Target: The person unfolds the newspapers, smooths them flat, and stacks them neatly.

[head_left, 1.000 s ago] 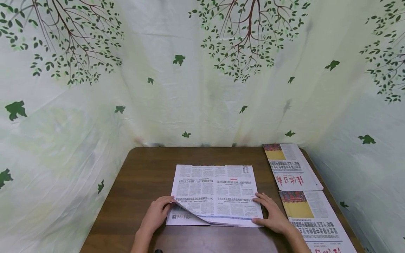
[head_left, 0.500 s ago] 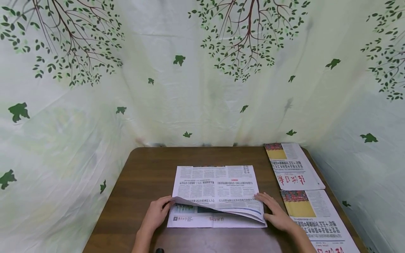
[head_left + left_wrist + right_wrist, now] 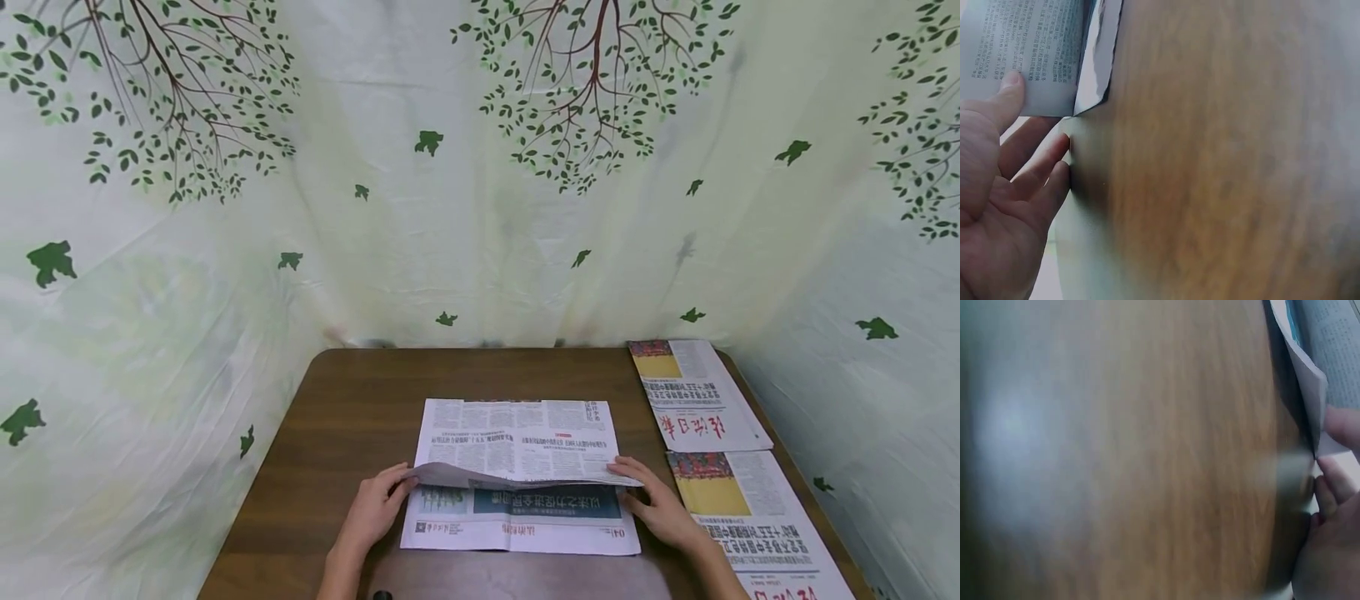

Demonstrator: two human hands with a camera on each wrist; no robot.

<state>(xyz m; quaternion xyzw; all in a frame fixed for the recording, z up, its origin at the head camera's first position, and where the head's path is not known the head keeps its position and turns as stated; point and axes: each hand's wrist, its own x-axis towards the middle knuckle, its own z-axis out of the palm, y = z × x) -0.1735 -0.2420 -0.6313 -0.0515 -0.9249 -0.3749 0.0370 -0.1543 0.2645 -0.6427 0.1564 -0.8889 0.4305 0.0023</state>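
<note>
A folded newspaper (image 3: pixel 521 429) lies at the middle of the wooden table, its near edge lifted and curled back. My left hand (image 3: pixel 371 507) pinches the lifted sheets at the left side, thumb on the printed face in the left wrist view, with the other fingers (image 3: pixel 1044 162) behind and below. At the right side, my right hand (image 3: pixel 662 507) pinches the same sheets between thumb and fingers. Under the raised edge shows a lower page with a dark teal banner (image 3: pixel 546 502). The right wrist view catches the newspaper's bent corner (image 3: pixel 1311 381) beside the thumb (image 3: pixel 1342 425).
Two more folded newspapers lie along the table's right side, one at the back (image 3: pixel 693 396) and one nearer (image 3: pixel 750 525). The brown table (image 3: pixel 352 408) meets a leaf-patterned curtain (image 3: pixel 495 275) behind. A small dark object (image 3: pixel 382 595) shows at the front edge.
The near edge of the upper sheets has been raised and folded away from me, uncovering the teal banner page. My right hand has taken hold of their right side.
</note>
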